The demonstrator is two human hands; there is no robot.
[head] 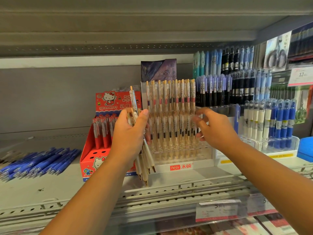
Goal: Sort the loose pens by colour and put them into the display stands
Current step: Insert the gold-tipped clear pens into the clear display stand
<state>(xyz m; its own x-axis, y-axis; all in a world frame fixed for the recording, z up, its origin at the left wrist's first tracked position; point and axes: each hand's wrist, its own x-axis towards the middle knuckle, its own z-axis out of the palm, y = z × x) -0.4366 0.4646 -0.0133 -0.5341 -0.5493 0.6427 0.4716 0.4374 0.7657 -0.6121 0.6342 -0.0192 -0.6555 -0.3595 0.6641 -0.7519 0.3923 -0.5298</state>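
meanwhile left hand (129, 133) grips a bundle of white pens (145, 158); right hand (215, 129), fingers spread, empty, touches pens in the clear stand (183, 155).

Cream gold-tipped pens (145, 160), bunched, tips down

Left hand (131, 131) gripping a bundle of pearl-white pens (145, 158), gold tips down, one pen sticking up above the fist. Right hand (215, 128) fingers spread, blurred, at the right side of the clear tiered stand (182, 155); can't tell if it's touching a pen. Stand holds two rows of white-and-gold pens, upright, mid-shelf, near the shelf's (50, 182) front edge. Red cartoon-cat box (94, 150) of red pens just left of the stand, partly behind the left hand. Loose blue pens (39, 162) piled toward the shelf's left end. Racks of blue, black and purple pens (237, 82) at the right end.
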